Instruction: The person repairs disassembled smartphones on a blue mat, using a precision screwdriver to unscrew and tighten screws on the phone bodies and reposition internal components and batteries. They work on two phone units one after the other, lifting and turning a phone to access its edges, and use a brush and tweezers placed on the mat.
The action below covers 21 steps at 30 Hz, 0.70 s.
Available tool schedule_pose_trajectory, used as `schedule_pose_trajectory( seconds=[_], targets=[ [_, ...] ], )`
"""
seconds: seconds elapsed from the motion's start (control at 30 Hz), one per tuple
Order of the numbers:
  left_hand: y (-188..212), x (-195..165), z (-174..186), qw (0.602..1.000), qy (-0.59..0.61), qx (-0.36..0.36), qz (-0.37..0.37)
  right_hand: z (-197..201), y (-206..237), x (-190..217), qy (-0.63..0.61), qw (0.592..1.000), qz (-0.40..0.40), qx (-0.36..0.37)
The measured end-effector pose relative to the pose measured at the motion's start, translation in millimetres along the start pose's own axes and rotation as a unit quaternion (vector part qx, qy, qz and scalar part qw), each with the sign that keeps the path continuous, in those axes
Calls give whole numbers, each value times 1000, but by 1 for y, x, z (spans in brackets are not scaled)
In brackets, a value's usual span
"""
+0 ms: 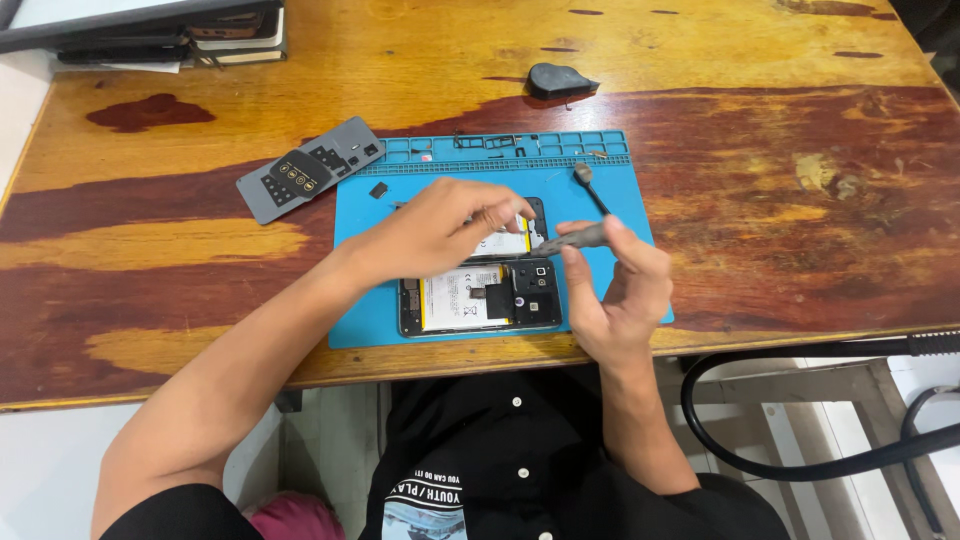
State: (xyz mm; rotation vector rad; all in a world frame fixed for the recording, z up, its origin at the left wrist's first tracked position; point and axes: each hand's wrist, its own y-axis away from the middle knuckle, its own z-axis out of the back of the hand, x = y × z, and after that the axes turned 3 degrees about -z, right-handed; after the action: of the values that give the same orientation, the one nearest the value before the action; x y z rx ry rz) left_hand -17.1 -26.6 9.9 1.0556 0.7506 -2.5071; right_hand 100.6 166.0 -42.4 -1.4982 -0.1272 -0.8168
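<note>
Opened phone [480, 297] lies flat on blue mat [600, 170], long axis running L-R across the person, camera end to the R. A second phone or part [520, 238] sits just behind it, mostly hidden. L hand [440, 228] hovers over that rear piece, fingers curled and pinching smth small, prob a screw or connector, can't tell. R hand [615, 290] grips a slim grey tool [575, 238], tip pointing L toward L fingertips. Both hands are abt equally near; tool tip nearly touches. Grey back cover [308, 168] lies apart, upper L.
</note>
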Motion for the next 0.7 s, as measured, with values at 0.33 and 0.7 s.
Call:
schedule_pose_trajectory(
  seconds=[0.33,0.7],
  targets=[
    [4,0,7,971,-234,-39,-30,-2,-8,7,78,995,-9,56],
    [4,-1,8,969,-244,-27,2,-3,-11,10,96,993,-13,72]
  ],
)
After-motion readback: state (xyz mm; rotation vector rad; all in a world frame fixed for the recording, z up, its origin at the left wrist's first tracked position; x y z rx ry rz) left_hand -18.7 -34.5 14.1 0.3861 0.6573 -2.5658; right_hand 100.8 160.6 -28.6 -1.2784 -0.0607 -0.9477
